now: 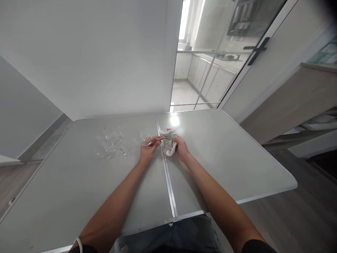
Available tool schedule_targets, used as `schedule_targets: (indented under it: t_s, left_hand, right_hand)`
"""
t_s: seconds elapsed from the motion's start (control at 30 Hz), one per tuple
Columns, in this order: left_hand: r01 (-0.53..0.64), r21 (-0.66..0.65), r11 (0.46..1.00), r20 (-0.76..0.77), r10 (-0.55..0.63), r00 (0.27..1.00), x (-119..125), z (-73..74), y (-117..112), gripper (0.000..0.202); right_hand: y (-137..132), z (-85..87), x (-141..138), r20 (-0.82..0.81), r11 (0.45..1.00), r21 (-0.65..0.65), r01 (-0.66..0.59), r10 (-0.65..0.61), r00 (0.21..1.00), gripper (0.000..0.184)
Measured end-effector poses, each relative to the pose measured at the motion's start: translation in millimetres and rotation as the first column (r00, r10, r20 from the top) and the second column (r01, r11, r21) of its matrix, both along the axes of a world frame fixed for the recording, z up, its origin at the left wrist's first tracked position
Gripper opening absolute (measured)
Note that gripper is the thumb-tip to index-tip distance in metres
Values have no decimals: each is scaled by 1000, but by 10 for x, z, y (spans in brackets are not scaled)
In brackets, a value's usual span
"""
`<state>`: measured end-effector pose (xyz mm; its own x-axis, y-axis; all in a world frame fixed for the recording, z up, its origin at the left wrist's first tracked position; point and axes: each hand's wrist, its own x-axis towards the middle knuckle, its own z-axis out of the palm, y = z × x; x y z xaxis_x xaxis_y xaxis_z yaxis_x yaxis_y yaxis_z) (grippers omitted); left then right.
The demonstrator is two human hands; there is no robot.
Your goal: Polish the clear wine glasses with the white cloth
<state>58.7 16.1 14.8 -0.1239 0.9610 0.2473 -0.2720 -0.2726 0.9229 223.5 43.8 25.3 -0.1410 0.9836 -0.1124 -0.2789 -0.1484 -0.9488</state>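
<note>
My left hand (pixel 149 150) is closed on a clear stemmed glass (pixel 147 141), which lies tilted with its bowl to the left, just above the grey table (pixel 223 154). My right hand (pixel 181 147) is closed on a crumpled white cloth (pixel 168 141) that touches the glass's stem end near the table's middle seam. Both hands meet over the seam, toward the far half of the table.
Several more clear glasses (pixel 112 144) stand in a group on the table to the left of my hands. A white wall stands behind the table. A glass sliding door (pixel 237 59) at the back right opens onto a kitchen. A wooden shelf unit (pixel 295 102) stands at the right.
</note>
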Motion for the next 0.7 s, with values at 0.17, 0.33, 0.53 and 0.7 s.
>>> schedule_targets:
  t_s: [0.17, 0.33, 0.53, 0.7]
  left_hand:
    - [-4, 3, 1000, 10, 4, 1000, -11, 7, -13, 22]
    - [6, 19, 1000, 21, -7, 1000, -7, -16, -7, 22]
    - [24, 27, 999, 48, -25, 999, 5, -3, -20, 24]
    - [8, 43, 999, 55, -10, 998, -7, -14, -10, 22]
  right_hand:
    - [-5, 160, 169, 595, 925, 354, 138, -337, 730, 58]
    - [-53, 388, 441, 744, 915, 350, -203, -140, 654, 67]
    - [-7, 322, 439, 833, 913, 351, -209, -203, 515, 58]
    - [81, 184, 416, 694, 940, 243, 240, -341, 634, 38]
